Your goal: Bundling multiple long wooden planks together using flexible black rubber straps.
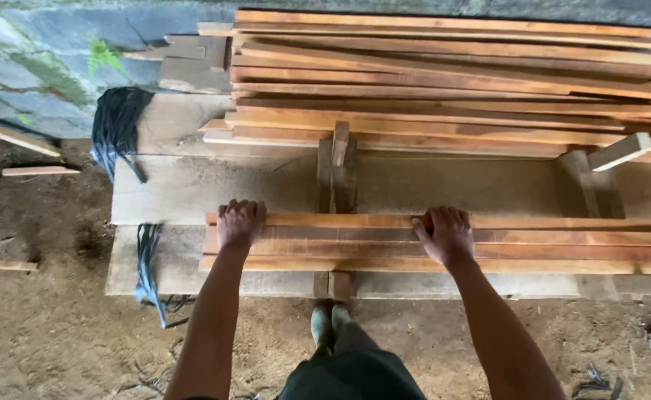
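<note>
Wooden slats — under both hands

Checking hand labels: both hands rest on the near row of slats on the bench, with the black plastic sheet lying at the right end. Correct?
Not quite. The head view shows the black plastic sheet at the bench's left end, not the right. Left hand and right hand do rest on the near slats.

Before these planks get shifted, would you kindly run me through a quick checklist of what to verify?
1. Left hand seated on the near planks, fingers curled over the far edge: ok.
2. Right hand likewise gripping the far edge: ok.
3. Near planks lying flat on the workbench: ok.
4. Rear plank stack tidy: not ok, boards lie skewed.
5. Black plastic strips hanging beside the left end, apart from the planks: ok.
6. Footing on the dirt floor: cannot tell.
</note>
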